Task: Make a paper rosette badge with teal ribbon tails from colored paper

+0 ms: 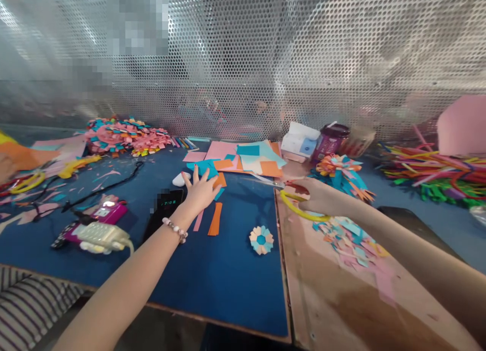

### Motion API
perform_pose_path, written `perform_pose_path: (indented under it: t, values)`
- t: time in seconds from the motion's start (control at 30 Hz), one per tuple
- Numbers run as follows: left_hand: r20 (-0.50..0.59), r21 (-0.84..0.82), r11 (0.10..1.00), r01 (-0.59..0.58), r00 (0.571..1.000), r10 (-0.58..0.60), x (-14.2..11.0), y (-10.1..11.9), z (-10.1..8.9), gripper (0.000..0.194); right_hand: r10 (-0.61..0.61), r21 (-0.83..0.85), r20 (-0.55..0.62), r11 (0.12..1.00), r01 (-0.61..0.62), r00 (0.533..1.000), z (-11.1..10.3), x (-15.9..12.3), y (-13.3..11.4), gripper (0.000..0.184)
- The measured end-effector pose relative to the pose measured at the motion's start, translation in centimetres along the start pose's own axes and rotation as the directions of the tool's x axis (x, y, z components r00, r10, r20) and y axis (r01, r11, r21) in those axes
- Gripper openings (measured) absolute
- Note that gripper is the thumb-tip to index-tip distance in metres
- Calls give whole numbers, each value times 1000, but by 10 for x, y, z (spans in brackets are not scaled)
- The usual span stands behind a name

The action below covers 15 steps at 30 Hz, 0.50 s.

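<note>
My left hand [200,190] lies with its fingers spread over a blue paper piece [203,167] and small orange paper pieces [220,180]. Just left of the fingers is a small white object [180,179]. My right hand [309,191] grips a pair of scissors with yellow handles [299,207], the blades pointing left toward the colored sheets. Between the hands and nearer to me sits a blue-and-peach paper flower [261,239]. Orange strips [215,219] and a pink strip lie below my left hand.
A phone [165,209] and glue guns [100,232] are at left. Paper flowers [125,136] pile up behind them. Paper sheets [224,151], a white box [300,141] and a purple jar [331,140] stand before the perforated metal screen. Paper scraps [359,247] and colorful stems [448,176] lie right.
</note>
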<state>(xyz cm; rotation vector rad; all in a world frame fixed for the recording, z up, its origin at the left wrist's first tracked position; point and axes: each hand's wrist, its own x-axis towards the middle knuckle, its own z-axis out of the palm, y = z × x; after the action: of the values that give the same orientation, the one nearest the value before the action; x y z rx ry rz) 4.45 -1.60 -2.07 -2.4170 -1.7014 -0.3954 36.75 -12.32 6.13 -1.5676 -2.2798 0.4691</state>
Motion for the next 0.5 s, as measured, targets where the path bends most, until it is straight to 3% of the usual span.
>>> perform_pose_path:
  t: [0.17, 0.3, 0.5]
  values:
    - [2, -15, 1000, -12, 1000, 12, -1, 1, -1, 48, -38, -328, 23, 944, 43, 999, 15, 11, 11, 27]
    - [1, -42, 999, -27, 1000, 27, -1, 1, -3, 46, -9, -391, 47, 920, 26, 999, 20, 12, 20, 28]
    - [4, -57, 998, -21, 1000, 21, -1, 2, 0, 46, -20, -467, 144, 880, 85, 989, 4, 36, 29, 36]
